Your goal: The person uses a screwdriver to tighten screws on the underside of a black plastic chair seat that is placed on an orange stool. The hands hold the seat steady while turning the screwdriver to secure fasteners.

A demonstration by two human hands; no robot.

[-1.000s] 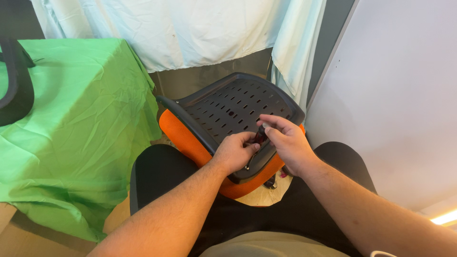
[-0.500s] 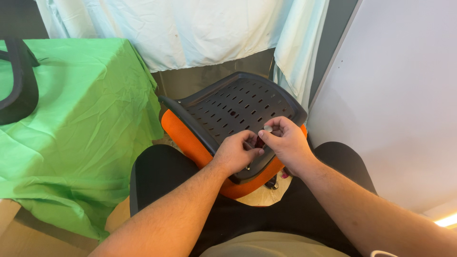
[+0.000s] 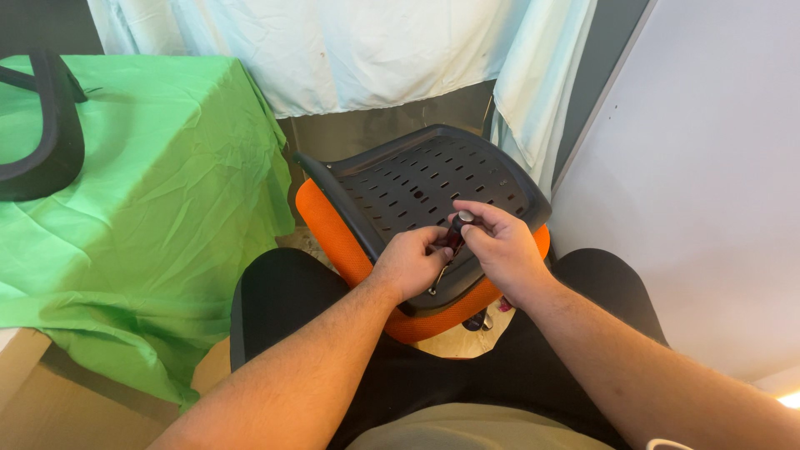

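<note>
Head view, looking down over both forearms and a lap in dark trousers point(image 3: 275, 308). Centre: upturned chair seat point(image 3: 417, 187), black perforated plastic underside facing up, orange cushion point(image 3: 329, 229) beneath, resting tilted against the knees. Left hand point(image 3: 410, 262) on the seat's near edge, fingers curled around the lower shaft of a screwdriver point(image 3: 451, 243). Right hand point(image 3: 498, 243) just beside and touching, fingers clenched on the dark red handle, thumb by its rounded silver-grey cap. Screwdriver tilted, tip down on the black plastic near the seat's front rim; tip itself too small to make out. Left: green cloth point(image 3: 142, 200) draped over a table, with a black curved armrest point(image 3: 50, 133) lying on it at the far corner. Behind: pale curtain point(image 3: 350, 46). Right: white wall point(image 3: 708, 167).
</note>
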